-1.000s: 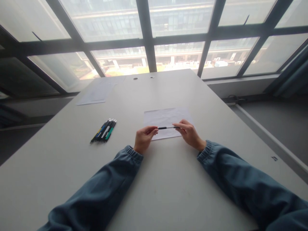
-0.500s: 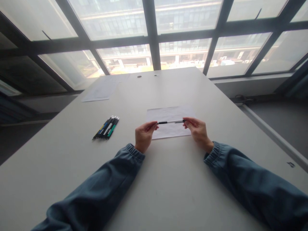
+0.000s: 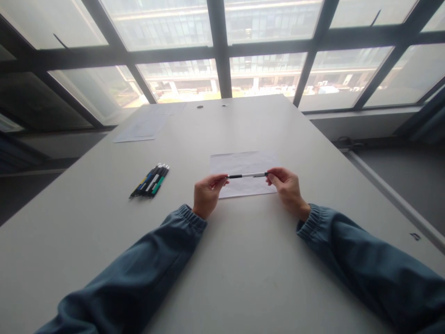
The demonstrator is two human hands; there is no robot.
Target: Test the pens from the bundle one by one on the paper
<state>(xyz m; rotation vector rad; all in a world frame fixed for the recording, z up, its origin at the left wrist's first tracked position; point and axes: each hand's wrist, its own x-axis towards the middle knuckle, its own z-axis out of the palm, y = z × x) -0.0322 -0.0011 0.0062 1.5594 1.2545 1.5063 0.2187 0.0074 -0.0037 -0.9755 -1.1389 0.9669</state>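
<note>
The pen [image 3: 247, 175] lies level, its long axis going left to right, just above the paper [image 3: 243, 163]. The left hand [image 3: 207, 195] pinches one end and the right hand [image 3: 287, 188] pinches the other; neither is nearer.

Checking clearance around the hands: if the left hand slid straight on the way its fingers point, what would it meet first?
Probably the right hand: the left hand points along the pen held between them, over the paper sheet.
</note>
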